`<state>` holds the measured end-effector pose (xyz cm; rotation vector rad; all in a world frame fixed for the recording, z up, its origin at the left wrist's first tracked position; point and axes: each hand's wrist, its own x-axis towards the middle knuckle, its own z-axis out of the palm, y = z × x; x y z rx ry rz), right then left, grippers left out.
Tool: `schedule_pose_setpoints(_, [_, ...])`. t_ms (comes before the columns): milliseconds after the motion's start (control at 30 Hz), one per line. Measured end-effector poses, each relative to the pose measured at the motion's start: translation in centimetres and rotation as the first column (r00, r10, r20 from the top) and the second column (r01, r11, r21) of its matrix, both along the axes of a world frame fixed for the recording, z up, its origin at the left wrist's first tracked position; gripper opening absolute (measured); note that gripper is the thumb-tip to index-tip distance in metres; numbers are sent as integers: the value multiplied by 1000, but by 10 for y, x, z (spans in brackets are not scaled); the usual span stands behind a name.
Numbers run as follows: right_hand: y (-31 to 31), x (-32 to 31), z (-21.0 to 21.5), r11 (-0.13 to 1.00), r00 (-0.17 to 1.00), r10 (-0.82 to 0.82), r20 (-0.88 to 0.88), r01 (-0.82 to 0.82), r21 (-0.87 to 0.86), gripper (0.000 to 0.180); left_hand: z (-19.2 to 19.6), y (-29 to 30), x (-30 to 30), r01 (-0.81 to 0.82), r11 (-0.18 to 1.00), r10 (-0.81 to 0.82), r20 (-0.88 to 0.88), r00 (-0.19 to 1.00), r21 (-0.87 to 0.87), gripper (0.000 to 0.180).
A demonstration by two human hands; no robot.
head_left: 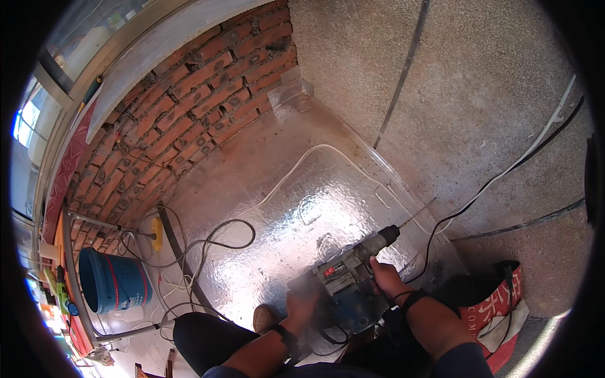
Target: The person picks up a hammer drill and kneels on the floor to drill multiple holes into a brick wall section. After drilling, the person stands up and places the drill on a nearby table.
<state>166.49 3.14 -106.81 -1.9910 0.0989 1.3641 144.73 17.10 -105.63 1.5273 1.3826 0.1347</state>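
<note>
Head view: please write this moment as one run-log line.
power drill: bit toward rough wall, contact unclear | left hand: at rear, grip blurred | right hand: gripping nearer chuck

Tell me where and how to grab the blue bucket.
Probably best by the right-hand rim of the blue bucket, reaching from above and the right, fingers inside, thumb outside: its mouth is open, and metal tubing runs past its left.
</note>
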Motion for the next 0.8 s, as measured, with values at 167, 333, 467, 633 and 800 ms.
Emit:
schedule_pose_setpoints(167, [2,-3,3,1000,1000,1,13,-1,-3,59,-11,-1,-4,-11,1000,12,66,998,-16,36])
schedule_pose_setpoints(333, [0,-3,3,999,999,31,32,-30,-13,59,-5,0,-2,-23,998,23,14,1000,-54,35])
schedule_pose_setpoints(467, [0,-4,3,1000,999,28,29,-28,-5,59,-7,-2,-5,-43,999,43,37,998,-2,31])
schedule_pose_setpoints(633, [1,-4,6,1000,999,21,39,-21,-11,59,-7,-1,-5,-81,992,86,52,995,-97,28])
schedule_pose_setpoints(800, [2,-5,7,1000,1000,1,25,-1,-7,59,-10,-2,-6,-110,989,114,35,993,-103,25])
